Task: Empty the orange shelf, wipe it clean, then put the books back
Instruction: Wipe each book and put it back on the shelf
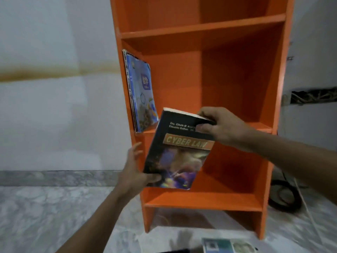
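Holding "CYBER LAW" book [177, 152], orange shelf [237, 99]

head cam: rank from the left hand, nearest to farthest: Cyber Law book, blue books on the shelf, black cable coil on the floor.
From the left hand:
1. Cyber Law book, in its grip.
2. Blue books, above it, leaning at the shelf's left wall.
3. Black cable coil, far right on the floor.

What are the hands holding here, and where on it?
Both hold the dark Cyber Law book: the left hand grips its lower left corner, the right hand pinches its top right corner.
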Demonstrator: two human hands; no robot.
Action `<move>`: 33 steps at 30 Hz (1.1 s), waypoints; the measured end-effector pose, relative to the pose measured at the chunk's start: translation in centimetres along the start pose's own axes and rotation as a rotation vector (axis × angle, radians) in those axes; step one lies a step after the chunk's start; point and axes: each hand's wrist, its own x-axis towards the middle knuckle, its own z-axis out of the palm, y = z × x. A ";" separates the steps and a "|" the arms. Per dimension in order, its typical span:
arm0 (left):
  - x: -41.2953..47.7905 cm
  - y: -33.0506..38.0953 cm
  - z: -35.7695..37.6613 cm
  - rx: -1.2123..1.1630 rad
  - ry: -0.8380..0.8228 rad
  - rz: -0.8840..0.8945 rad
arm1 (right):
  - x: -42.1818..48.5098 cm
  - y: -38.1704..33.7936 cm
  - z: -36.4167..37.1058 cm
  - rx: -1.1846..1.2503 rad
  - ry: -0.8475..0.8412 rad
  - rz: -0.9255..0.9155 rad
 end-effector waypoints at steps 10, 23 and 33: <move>2.5 5.4 -1.0 -0.227 0.038 -0.033 | 6.5 -2.4 2.6 0.420 0.177 0.182; 10.2 10.6 0.2 0.387 0.251 0.064 | 13.4 2.6 2.7 0.453 0.117 0.300; 13.9 9.6 2.1 0.555 0.517 0.003 | 22.0 7.7 6.2 0.198 -0.013 0.356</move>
